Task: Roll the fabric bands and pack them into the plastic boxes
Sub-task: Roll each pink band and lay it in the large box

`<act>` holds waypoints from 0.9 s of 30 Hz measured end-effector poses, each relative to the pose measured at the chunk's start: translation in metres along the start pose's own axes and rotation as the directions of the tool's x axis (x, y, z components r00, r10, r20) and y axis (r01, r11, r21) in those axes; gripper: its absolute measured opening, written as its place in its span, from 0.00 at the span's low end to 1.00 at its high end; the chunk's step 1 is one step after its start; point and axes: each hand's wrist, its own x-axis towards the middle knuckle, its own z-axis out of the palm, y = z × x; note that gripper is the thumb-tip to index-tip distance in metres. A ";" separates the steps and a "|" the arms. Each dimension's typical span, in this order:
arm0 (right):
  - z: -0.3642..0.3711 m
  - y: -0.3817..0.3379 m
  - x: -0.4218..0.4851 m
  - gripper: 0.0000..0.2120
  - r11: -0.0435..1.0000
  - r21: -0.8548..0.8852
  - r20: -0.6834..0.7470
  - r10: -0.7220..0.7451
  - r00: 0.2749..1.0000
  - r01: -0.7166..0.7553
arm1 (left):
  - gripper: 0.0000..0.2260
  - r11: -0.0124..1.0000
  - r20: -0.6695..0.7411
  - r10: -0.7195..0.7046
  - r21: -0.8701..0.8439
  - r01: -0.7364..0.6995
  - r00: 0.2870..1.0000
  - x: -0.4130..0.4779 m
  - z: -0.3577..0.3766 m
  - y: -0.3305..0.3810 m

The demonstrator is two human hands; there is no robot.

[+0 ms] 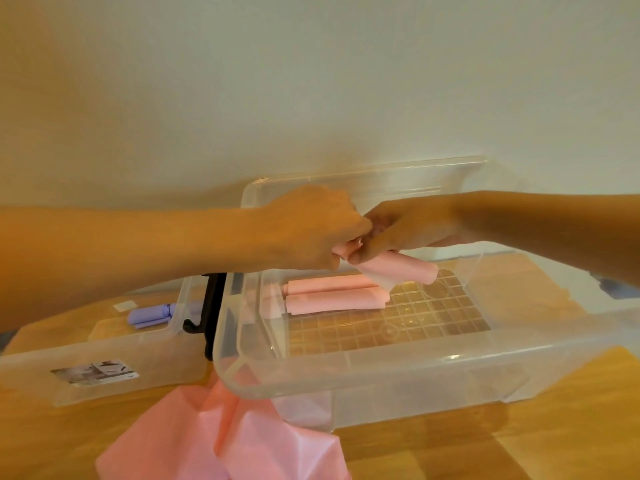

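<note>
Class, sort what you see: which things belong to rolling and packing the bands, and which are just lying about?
Job: held pink roll, two packed pink rolls, large clear box, left box, purple roll, loose pink fabric.
Lying about: small white tag, blurred blue item.

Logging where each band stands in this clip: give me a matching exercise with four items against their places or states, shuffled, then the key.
Column A
1. uppermost pink roll
2. pair of pink rolls
3. purple roll
4. unrolled pink fabric

Column B
a. in the left box
b. loose on the table, nearest the camera
c. gripped by the left hand and the right hand over the right box
d. side by side on the right box's floor

Pairs: 1-c, 2-d, 3-a, 4-b
</note>
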 end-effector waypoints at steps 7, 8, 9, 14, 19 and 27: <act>0.021 -0.008 -0.001 0.09 0.942 -0.330 -0.263 -0.157 0.952 0.064 | 0.08 0.996 -0.091 0.042 -0.072 -0.048 0.995 0.000 0.003 -0.003; 0.022 -0.008 -0.002 0.08 0.932 -0.358 -0.278 -0.171 0.945 0.063 | 0.07 0.995 -0.119 0.038 -0.092 -0.049 0.992 0.000 0.004 -0.004; 0.024 -0.008 -0.002 0.09 0.918 -0.391 -0.282 -0.186 0.941 0.064 | 0.10 0.993 -0.139 0.017 -0.116 -0.033 0.990 -0.002 0.004 -0.006; 0.035 -0.003 0.003 0.08 0.834 -0.550 -0.230 -0.208 0.951 0.049 | 0.22 0.982 -0.321 -0.022 -0.186 -0.041 0.947 -0.023 0.002 -0.022; 0.045 -0.006 0.019 0.10 0.656 -0.751 -0.104 -0.233 0.967 0.077 | 0.22 0.984 -0.441 -0.091 -0.178 0.012 0.893 -0.054 -0.008 -0.035; 0.076 -0.006 0.056 0.12 0.415 -0.892 0.029 -0.340 0.940 0.177 | 0.19 0.976 -0.499 -0.161 -0.211 0.061 0.852 -0.086 -0.003 -0.042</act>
